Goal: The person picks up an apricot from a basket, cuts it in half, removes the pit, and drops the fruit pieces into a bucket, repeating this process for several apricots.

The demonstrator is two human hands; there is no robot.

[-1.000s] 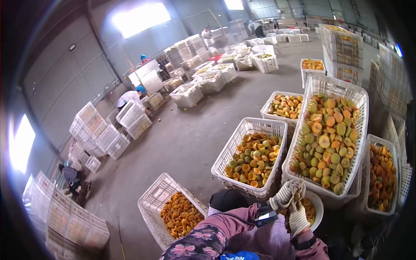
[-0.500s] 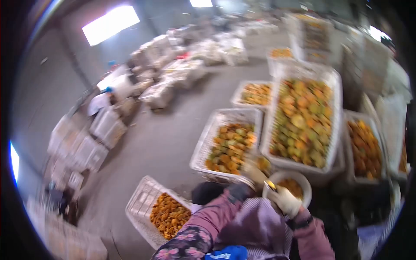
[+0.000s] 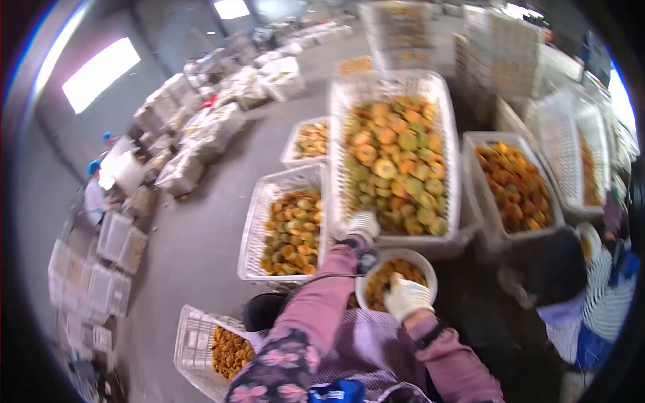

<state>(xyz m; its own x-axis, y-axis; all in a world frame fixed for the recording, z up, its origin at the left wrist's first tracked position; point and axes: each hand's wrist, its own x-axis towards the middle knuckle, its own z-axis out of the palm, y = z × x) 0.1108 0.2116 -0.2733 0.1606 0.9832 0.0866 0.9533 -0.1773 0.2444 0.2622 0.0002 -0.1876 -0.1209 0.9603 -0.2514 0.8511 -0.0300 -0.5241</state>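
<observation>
the tall crate (image 3: 451,168) looks like matt plastic, its walls rough with openings; the round tub (image 3: 433,279) seems smooth plastic, with a dull rim; the left glove (image 3: 363,225) and right glove (image 3: 407,297) look like matt, textured cloth; the sleeves (image 3: 322,282) and checked apron (image 3: 359,336) are soft, matt cloth; the floor (image 3: 188,248) looks hard and mostly matt.

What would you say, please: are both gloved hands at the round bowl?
No, the right hand is over the bowl, but the left hand is at the near end of the large crate.
</observation>
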